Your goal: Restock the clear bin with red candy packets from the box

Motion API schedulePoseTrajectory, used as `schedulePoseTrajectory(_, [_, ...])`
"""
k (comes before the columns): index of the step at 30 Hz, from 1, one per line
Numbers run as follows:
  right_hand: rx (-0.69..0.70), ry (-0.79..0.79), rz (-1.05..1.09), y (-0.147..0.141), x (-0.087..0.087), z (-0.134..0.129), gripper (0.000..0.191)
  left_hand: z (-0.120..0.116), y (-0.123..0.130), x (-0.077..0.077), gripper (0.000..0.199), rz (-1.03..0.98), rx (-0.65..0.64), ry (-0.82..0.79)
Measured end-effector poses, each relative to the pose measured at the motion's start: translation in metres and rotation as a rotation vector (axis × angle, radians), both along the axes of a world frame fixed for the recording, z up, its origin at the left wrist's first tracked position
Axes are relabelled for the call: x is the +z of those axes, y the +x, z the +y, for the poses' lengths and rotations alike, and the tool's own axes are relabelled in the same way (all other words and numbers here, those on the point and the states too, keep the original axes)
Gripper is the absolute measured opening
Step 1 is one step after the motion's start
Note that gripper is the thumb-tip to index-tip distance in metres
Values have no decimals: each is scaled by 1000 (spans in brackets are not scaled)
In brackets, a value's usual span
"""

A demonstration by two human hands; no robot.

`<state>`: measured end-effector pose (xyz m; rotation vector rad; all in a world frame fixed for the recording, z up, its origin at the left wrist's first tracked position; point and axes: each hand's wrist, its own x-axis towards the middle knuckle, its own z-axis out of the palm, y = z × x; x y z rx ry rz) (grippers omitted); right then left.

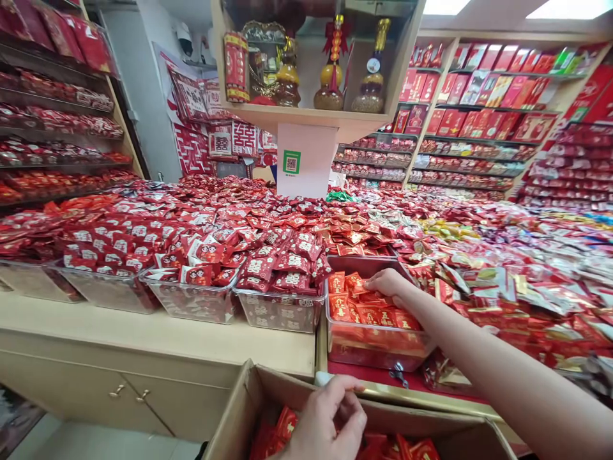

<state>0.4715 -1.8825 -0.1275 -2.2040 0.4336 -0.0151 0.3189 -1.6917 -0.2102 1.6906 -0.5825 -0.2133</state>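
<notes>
In the head view, my right hand (387, 285) reaches into a clear plastic bin (378, 348) of small red packets with gold print. Its fingers are bent together on one red packet (355, 285) at the bin's left side; its fingertips are partly hidden. My left hand (330, 418) hovers over an open cardboard box (244, 409) at the bottom, fingers loosely curled and apart, with nothing visible in them. More red packets (286, 423) lie inside the box, partly covered by that hand.
Several clear bins (282, 311) heaped with red packets line the counter (191, 335) to the left. A small metal key-like object (398, 375) lies before the bin. A white pillar (306, 160) bears a display case (306, 114). Loose packets (517, 275) spread to the right.
</notes>
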Motion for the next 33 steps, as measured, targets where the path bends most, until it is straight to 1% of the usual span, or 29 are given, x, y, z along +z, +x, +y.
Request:
schedulePoseTrajectory(2, [60, -72, -24, 0, -3, 1, 10, -1, 0, -2, 27, -21, -20, 17])
schedulePoseTrajectory(3, [98, -154, -43, 0, -3, 1, 9, -2, 0, -2, 28, -24, -38, 24])
schedulePoseTrajectory(7, [231, -610, -75, 4, -3, 4, 7, -6, 2, 0, 29, -33, -118, 67])
schedulePoseTrajectory(8, [248, -689, -106, 6, -3, 6, 9, -6, 2, -1, 30, -38, -128, 78])
schedulePoseTrajectory(10, [271, -782, -190, 9, -3, 10, 16, -6, 3, -5, 31, -55, -137, 97])
schedulePoseTrajectory(12, [298, -826, -220, 12, -5, 15, 20, -5, 4, -10, 32, -64, -147, 112])
schedulePoseTrajectory(15, [292, -857, -107, 16, -7, 21, 30, -5, 5, -15, 32, -67, -159, 131])
schedulePoseTrajectory(18, [261, -863, -29, 18, -7, 25, 38, -5, 4, -15, 33, -73, -174, 179])
schedulePoseTrajectory(21, [261, -867, -26, 21, -7, 25, 37, -6, 3, -13, 34, -82, -192, 235])
schedulePoseTrajectory(23, [235, -864, -27, 23, -7, 24, 36, -6, 2, -12, 35, -84, -203, 258])
schedulePoseTrajectory(26, [209, -863, -50, 28, -12, 21, 35, -7, 2, -9, 33, -88, -233, 302])
schedulePoseTrajectory(30, [243, -866, -130, 32, -19, 16, 31, -6, 3, -8, 29, -126, -292, 327])
schedulePoseTrajectory(33, [264, -819, -132, 31, -20, 13, 30, -5, 3, -9, 29, -171, -319, 336])
